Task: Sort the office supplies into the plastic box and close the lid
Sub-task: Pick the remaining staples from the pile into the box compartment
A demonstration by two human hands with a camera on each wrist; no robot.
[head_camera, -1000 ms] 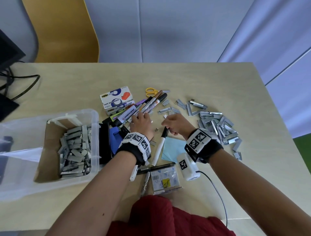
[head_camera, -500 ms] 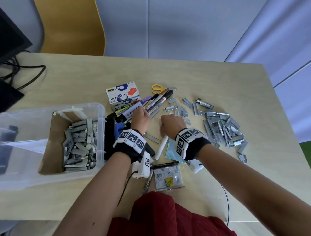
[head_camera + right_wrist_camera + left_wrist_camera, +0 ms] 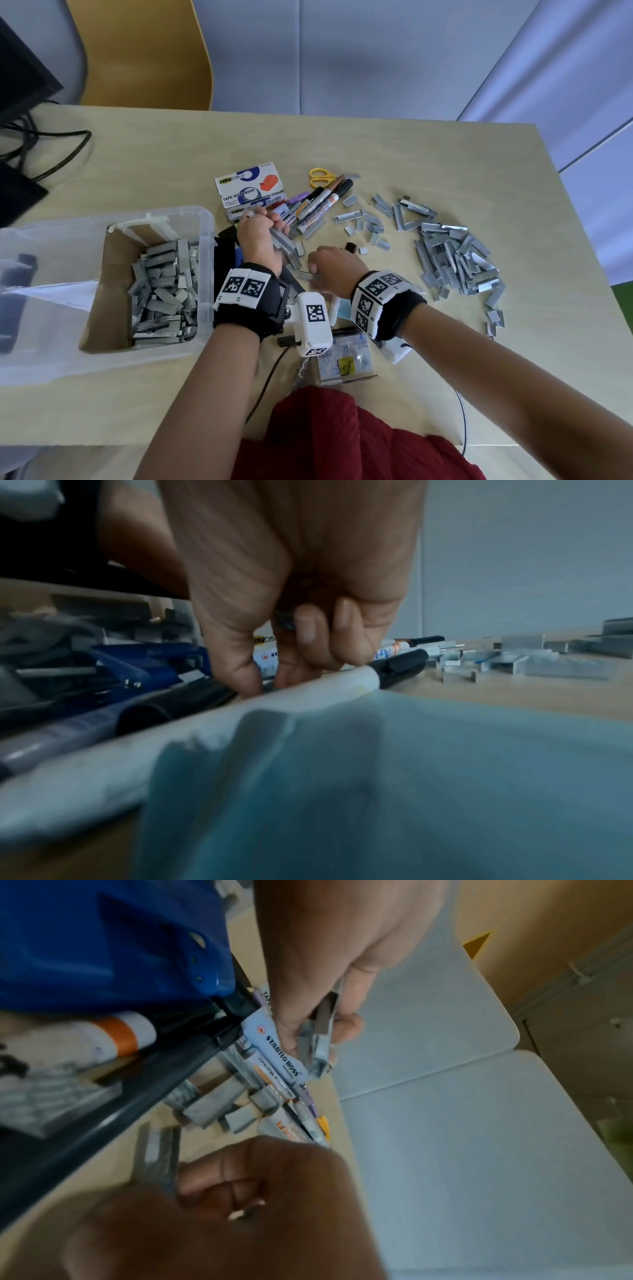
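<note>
My left hand [image 3: 265, 226] grips a bunch of grey staple strips [image 3: 318, 1039] above the markers [image 3: 318, 209]. Just to its right, my right hand [image 3: 315, 272] has its fingers curled and pinches a staple strip [image 3: 304, 274] low over the table, beside a white marker [image 3: 308, 693]. The clear plastic box [image 3: 205, 260] stands open at the left; a cardboard tray [image 3: 97, 294] inside it holds several staple strips [image 3: 164, 294]. A large heap of loose staple strips [image 3: 455, 260] lies to the right of my hands.
Tape dispenser boxes [image 3: 250, 188] and yellow scissors [image 3: 320, 174] lie behind the markers. A blue and black stapler [image 3: 113, 947] sits between the box and my left hand. A blue note pad [image 3: 411, 777] and a small packet [image 3: 344, 363] lie near the front edge. Cables [image 3: 44, 147] trail at the far left.
My left hand has closed round a bunch of staple strips by the markers. My right hand has drawn back toward me and left, and now pinches a strip near the white marker.
</note>
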